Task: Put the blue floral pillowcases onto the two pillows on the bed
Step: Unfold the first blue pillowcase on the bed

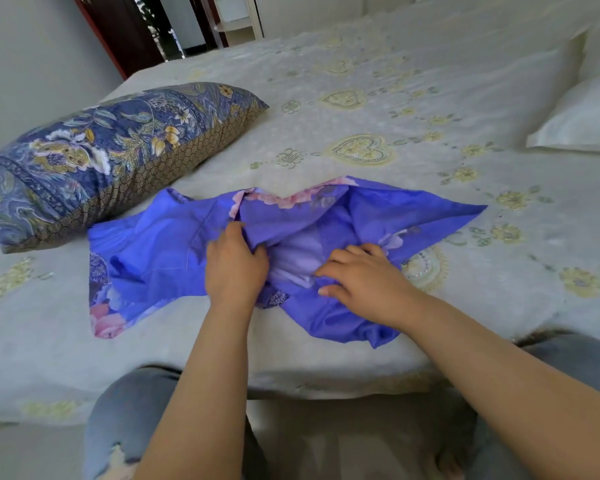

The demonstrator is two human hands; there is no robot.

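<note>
A crumpled blue pillowcase (160, 244) with pink flowers lies on the bed in front of me, its opening gaping toward me. My left hand (234, 268) grips a fold of the fabric at the opening's left edge. To its right, my right hand (364, 275) pinches the cloth at the opening's lower right edge with curled fingers. A pillow (94, 157) in a dark blue and yellow floral cover rests on the bed to the left, just touching the pillowcase. At the far right lies a white pillow (582, 116).
The bed (361, 109) carries a pale sheet with yellow heart and flower embroidery. Its near edge runs just below the pillowcase, against my knees in jeans (125, 417). A dark wooden doorway (132, 32) stands at the back left.
</note>
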